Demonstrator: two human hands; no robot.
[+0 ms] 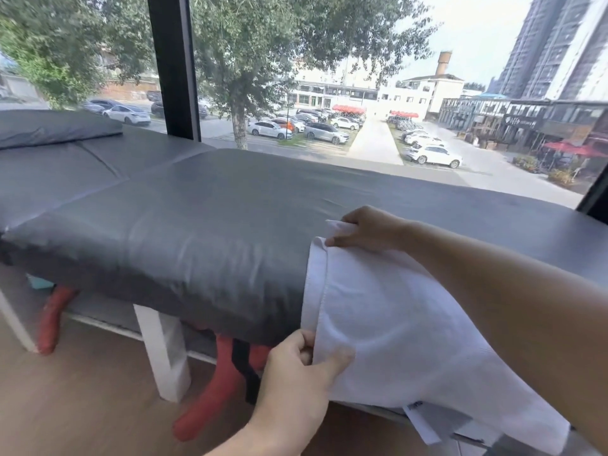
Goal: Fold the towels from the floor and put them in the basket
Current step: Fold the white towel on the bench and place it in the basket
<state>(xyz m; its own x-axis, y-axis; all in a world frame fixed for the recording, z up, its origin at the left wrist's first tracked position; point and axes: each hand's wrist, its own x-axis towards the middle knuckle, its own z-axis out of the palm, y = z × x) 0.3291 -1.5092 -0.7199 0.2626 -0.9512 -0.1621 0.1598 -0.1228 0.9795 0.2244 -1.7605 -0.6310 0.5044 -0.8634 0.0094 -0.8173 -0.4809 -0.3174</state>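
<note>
A white towel (394,330) lies draped over the near edge of a grey padded bench (197,225) by the window. My left hand (296,383) pinches the towel's lower left corner at the bench's front edge, thumb on top of the cloth. My right hand (368,228) pinches the upper left corner on top of the bench, and my forearm crosses over the towel's right side. The towel's far right end hangs off below my arm. No basket is in view.
A grey pillow (56,126) sits at the bench's far left. White bench legs (164,353) stand on the wooden floor (82,406), with red-orange objects (217,390) under the bench. A dark window post (174,64) rises behind the bench.
</note>
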